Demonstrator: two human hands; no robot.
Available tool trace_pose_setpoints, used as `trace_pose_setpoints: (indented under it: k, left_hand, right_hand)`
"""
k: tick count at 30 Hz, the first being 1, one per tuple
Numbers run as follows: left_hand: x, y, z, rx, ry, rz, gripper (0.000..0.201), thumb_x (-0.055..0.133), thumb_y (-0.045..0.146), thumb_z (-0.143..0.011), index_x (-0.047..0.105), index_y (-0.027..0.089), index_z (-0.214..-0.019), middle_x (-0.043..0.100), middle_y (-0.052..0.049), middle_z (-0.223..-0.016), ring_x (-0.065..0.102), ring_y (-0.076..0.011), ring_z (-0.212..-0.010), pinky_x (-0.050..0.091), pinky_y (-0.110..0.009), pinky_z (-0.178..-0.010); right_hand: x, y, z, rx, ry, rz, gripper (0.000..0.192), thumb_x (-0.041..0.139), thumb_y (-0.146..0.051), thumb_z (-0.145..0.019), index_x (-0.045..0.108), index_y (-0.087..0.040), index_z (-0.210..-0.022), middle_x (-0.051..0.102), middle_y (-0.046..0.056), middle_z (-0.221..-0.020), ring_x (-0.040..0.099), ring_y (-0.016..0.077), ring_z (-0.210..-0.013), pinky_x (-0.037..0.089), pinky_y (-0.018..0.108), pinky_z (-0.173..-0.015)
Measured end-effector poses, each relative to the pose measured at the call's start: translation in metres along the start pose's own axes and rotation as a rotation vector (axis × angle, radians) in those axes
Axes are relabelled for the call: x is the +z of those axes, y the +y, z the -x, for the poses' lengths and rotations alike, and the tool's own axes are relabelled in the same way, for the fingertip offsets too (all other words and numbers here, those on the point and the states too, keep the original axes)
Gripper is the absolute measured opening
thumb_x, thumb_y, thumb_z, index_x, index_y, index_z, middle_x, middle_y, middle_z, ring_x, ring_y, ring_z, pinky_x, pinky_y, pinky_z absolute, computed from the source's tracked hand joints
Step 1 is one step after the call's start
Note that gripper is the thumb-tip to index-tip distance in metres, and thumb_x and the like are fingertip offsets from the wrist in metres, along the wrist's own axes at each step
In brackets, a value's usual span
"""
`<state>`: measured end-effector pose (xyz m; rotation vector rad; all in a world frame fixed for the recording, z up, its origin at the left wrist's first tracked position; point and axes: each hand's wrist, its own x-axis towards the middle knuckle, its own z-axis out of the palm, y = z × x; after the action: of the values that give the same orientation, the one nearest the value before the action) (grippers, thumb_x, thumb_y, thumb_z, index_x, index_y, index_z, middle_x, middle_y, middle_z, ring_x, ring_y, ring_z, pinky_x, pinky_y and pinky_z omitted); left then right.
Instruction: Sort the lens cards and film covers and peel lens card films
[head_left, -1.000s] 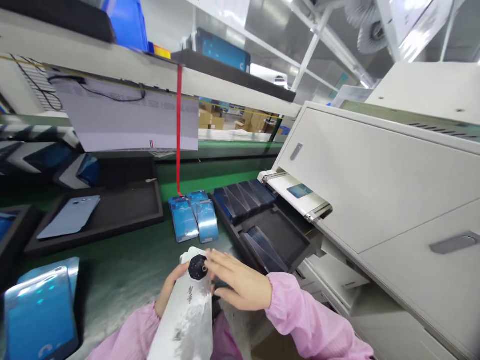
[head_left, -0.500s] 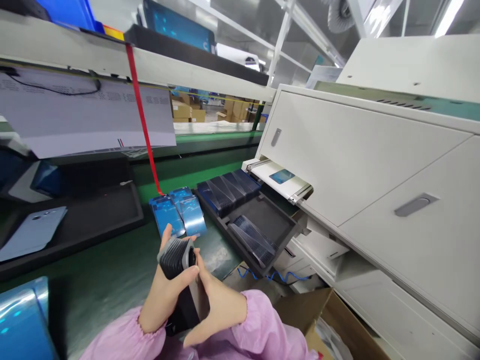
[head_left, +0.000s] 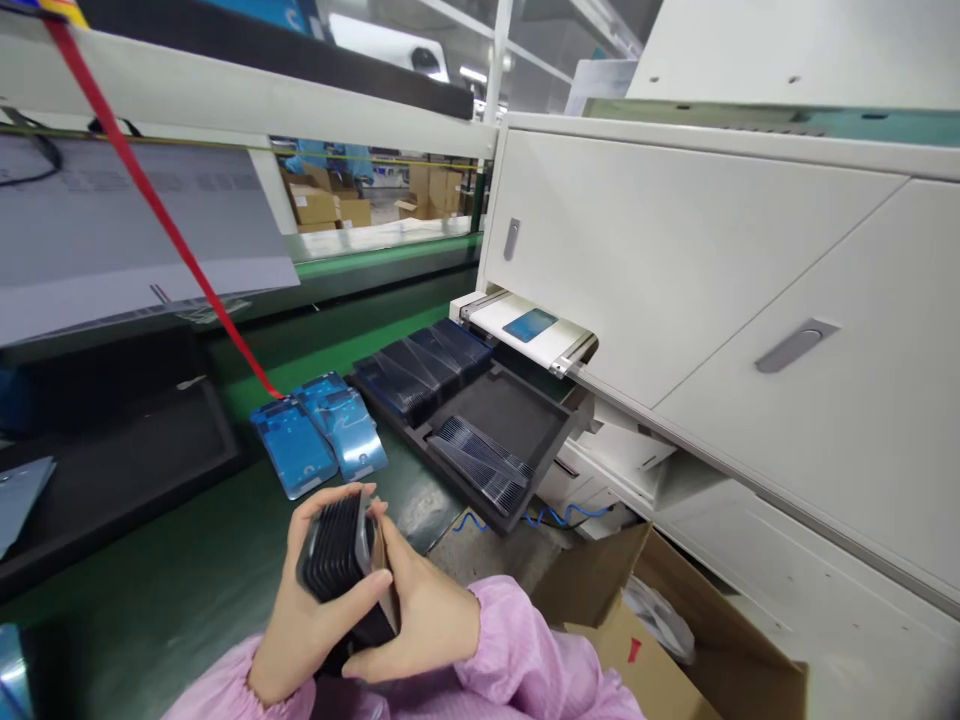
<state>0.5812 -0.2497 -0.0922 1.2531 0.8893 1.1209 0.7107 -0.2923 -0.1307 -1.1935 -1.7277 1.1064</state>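
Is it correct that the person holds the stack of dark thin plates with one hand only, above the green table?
Not quite. In the head view both hands grip the stack of dark plates: the left hand and the right hand. It is above the green table, as you say.

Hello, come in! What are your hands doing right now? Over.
Left hand and right hand both grip stack of dark panels. Black tray ahead. Nothing blocking.

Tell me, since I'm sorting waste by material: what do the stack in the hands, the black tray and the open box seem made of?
The stack of thin dark pieces, held by the left hand and right hand, looks like matte black plastic, though its look leaves that open. The black tray appears to be dull moulded plastic or foam. The open box is plain brown cardboard, judging by its folded flaps.
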Motion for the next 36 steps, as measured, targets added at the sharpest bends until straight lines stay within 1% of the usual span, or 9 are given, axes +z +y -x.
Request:
trace_pose_setpoints:
  k: [7, 12, 15, 19, 22, 24, 27, 32, 36]
  left_hand:
    - [0.020, 0.012, -0.003, 0.127, -0.012, 0.019, 0.075, 0.082, 0.028, -0.057, 0.044, 0.027, -0.122, 0.050, -0.009, -0.131, 0.054, -0.0325, -0.114, 0.046, -0.048, -0.097]
    - [0.050, 0.005, -0.014, 0.103, -0.205, 0.079, 0.113, 0.077, 0.058, -0.054, 0.012, 0.037, -0.144, 0.039, -0.012, -0.142, 0.054, -0.0366, -0.115, 0.051, -0.052, -0.090]
    - [0.062, -0.014, -0.013, 0.128, -0.271, -0.120, 0.098, 0.071, 0.053, -0.067, 0.011, 0.040, -0.144, 0.046, -0.009, -0.138, 0.055, -0.0351, -0.115, 0.049, -0.054, -0.093]
    - [0.053, -0.012, -0.033, 0.139, -0.520, -0.485, 0.063, 0.059, 0.036, -0.081, 0.035, 0.032, -0.139, 0.056, -0.009, -0.127, 0.053, -0.0337, -0.118, 0.046, -0.050, -0.096]
    - [0.052, 0.019, -0.080, 0.078, -0.843, -0.435, 0.057, 0.059, 0.032, -0.079, 0.042, 0.026, -0.133, 0.059, -0.010, -0.119, 0.055, -0.0313, -0.112, 0.047, -0.047, -0.093]
    - [0.063, 0.041, -0.119, -0.081, -1.119, -0.328, 0.053, 0.062, 0.030, -0.075, 0.048, 0.024, -0.126, 0.059, -0.008, -0.113, 0.058, -0.0279, -0.104, 0.048, -0.045, -0.090]
    - [0.096, 0.059, -0.166, -0.414, -1.521, -0.375, 0.047, 0.070, 0.025, -0.062, 0.057, 0.018, -0.107, 0.061, -0.007, -0.101, 0.059, -0.0236, -0.091, 0.049, -0.040, -0.084]
    - [0.157, 0.046, -0.196, -0.597, -1.629, -0.576, 0.037, 0.067, 0.017, -0.055, 0.058, 0.018, -0.091, 0.059, 0.000, -0.084, 0.058, -0.0178, -0.082, 0.049, -0.032, -0.076]
    - [0.190, 0.038, -0.215, -0.564, -1.609, -0.669, 0.034, 0.069, 0.018, -0.059, 0.057, 0.018, -0.092, 0.060, 0.000, -0.088, 0.058, -0.0166, -0.083, 0.048, -0.028, -0.073]
  right_hand:
    - [-0.025, -0.001, 0.014, -0.301, 0.120, 0.107, 0.130, 0.074, -0.025, -0.050, -0.017, -0.023, -0.143, 0.019, 0.014, -0.149, 0.030, 0.0293, -0.132, 0.032, 0.042, -0.106]
    - [-0.047, -0.001, 0.026, -0.171, 0.121, 0.138, 0.124, 0.070, -0.028, -0.048, -0.007, -0.023, -0.145, 0.028, 0.013, -0.142, 0.040, 0.0305, -0.124, 0.037, 0.042, -0.102]
    - [-0.048, 0.007, 0.025, -0.089, 0.237, 0.199, 0.125, 0.069, -0.021, -0.048, -0.009, -0.022, -0.145, 0.026, 0.015, -0.143, 0.036, 0.0320, -0.127, 0.035, 0.044, -0.104]
    - [-0.082, 0.008, 0.029, -0.236, 0.160, 0.267, 0.133, 0.079, -0.036, -0.055, -0.018, -0.015, -0.144, 0.018, 0.020, -0.149, 0.025, 0.0332, -0.136, 0.033, 0.043, -0.107]
    - [-0.145, -0.006, 0.043, -0.382, 0.133, 0.269, 0.113, 0.078, -0.051, -0.060, 0.011, -0.020, -0.146, 0.039, 0.014, -0.141, 0.042, 0.0271, -0.127, 0.036, 0.037, -0.105]
    - [-0.190, -0.016, 0.050, -0.300, 0.376, 0.312, 0.095, 0.077, -0.048, -0.064, 0.028, -0.024, -0.142, 0.042, 0.011, -0.138, 0.043, 0.0266, -0.125, 0.036, 0.040, -0.105]
    - [-0.235, -0.022, 0.044, -0.305, 0.401, 0.373, 0.099, 0.078, -0.043, -0.066, 0.019, -0.026, -0.145, 0.037, 0.012, -0.143, 0.038, 0.0274, -0.130, 0.035, 0.045, -0.106]
    - [-0.255, -0.005, 0.011, -0.354, 0.129, 0.376, 0.089, 0.078, -0.033, -0.067, 0.029, -0.017, -0.139, 0.056, 0.011, -0.123, 0.056, 0.0214, -0.112, 0.045, 0.035, -0.096]
    - [-0.264, 0.017, 0.005, -0.308, 0.277, 0.409, 0.046, 0.073, -0.021, -0.068, 0.052, -0.015, -0.109, 0.063, 0.005, -0.099, 0.063, 0.0166, -0.087, 0.050, 0.028, -0.077]
